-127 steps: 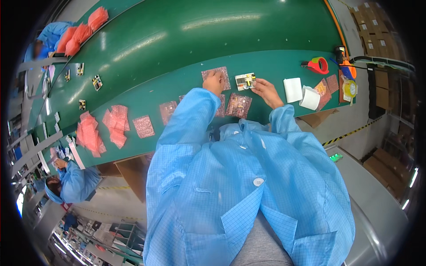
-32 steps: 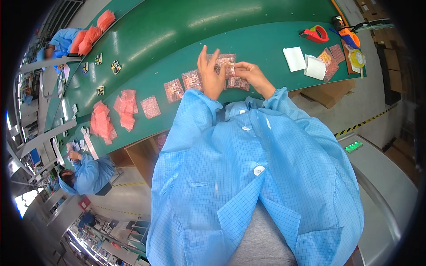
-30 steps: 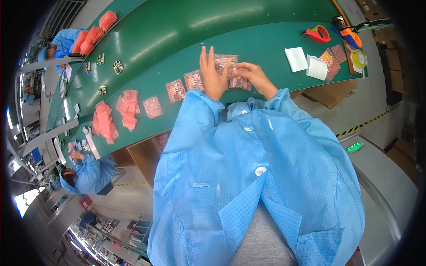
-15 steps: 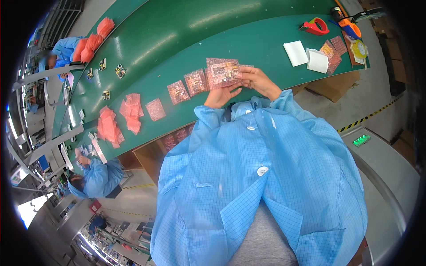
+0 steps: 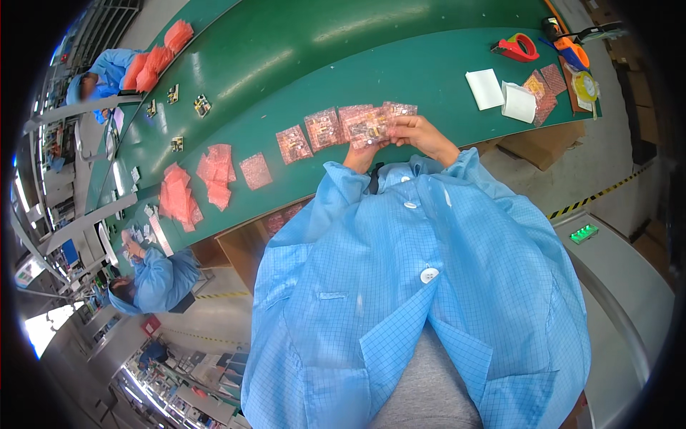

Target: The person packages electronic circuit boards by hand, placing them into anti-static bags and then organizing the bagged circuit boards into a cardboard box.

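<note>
Close in front of me I hold a pink bubble-wrap bag (image 5: 369, 127) with a circuit board showing through it. My right hand (image 5: 418, 136) pinches the bag's right edge between thumb and fingers. From below, my left hand (image 5: 361, 158) grips the lower edge, its fingers partly hidden behind the bag. Behind it on the green table are another bagged board (image 5: 351, 111) and a bag (image 5: 402, 109), both partly covered. To the left lie two more bagged boards, one near (image 5: 323, 129) and one farther left (image 5: 293, 144).
A flat pink bag (image 5: 256, 171) and stacks of bubble bags (image 5: 216, 175) lie leftward on the green table (image 5: 429, 64). Bare circuit boards (image 5: 202, 106) sit farther off. Rightward are white pads (image 5: 484, 89), a red tape dispenser (image 5: 516, 48) and yellow tape (image 5: 584, 86). A co-worker (image 5: 161, 279) sits at left.
The held bag has come down a little toward me and tilted, uncovering more of the bags behind it. Both hands keep hold of it.
</note>
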Demonstrator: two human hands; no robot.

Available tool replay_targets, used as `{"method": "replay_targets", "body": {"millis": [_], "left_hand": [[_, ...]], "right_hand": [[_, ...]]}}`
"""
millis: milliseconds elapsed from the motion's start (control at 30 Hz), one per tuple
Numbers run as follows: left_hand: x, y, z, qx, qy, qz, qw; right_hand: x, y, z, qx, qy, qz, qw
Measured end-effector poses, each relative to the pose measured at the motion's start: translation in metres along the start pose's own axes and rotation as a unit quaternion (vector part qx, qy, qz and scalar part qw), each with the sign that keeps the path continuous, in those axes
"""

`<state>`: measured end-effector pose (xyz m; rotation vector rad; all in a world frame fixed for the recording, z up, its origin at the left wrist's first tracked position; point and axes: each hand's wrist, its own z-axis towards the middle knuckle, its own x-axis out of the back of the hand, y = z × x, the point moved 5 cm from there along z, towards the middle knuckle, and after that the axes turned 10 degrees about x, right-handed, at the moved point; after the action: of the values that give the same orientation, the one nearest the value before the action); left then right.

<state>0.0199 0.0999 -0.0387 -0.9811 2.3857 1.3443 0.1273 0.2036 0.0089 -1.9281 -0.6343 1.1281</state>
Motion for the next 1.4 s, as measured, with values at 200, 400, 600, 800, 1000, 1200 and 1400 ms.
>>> {"method": "replay_targets", "body": {"millis": [200, 400, 600, 800, 1000, 1200, 1400], "left_hand": [[0.026, -0.019, 0.005, -0.158, 0.167, 0.185, 0.955], [0.004, 0.0, 0.005, -0.219, 0.072, 0.18, 0.956], [0.075, 0.027, -0.026, -0.086, 0.33, 0.43, 0.836], [0.178, 0.072, -0.088, -0.166, 0.668, 0.477, 0.547], [0.244, 0.038, -0.062, 0.071, 0.662, 0.468, 0.581], [0.231, 0.051, -0.054, 0.085, 0.63, 0.513, 0.577], [0.214, 0.069, -0.058, -0.032, 0.577, 0.351, 0.737]], "right_hand": [[-0.015, -0.01, -0.005, -0.041, 0.058, 0.083, 0.994], [0.002, 0.012, 0.005, -0.029, 0.086, -0.132, 0.987], [0.047, -0.008, 0.015, 0.025, 0.081, -0.316, 0.945], [0.075, -0.007, 0.034, 0.038, 0.042, -0.484, 0.873], [0.078, 0.031, 0.024, 0.164, 0.207, -0.548, 0.794], [0.101, 0.073, 0.019, -0.046, 0.277, -0.344, 0.896], [0.072, 0.055, 0.044, 0.036, 0.201, -0.423, 0.883]]}}
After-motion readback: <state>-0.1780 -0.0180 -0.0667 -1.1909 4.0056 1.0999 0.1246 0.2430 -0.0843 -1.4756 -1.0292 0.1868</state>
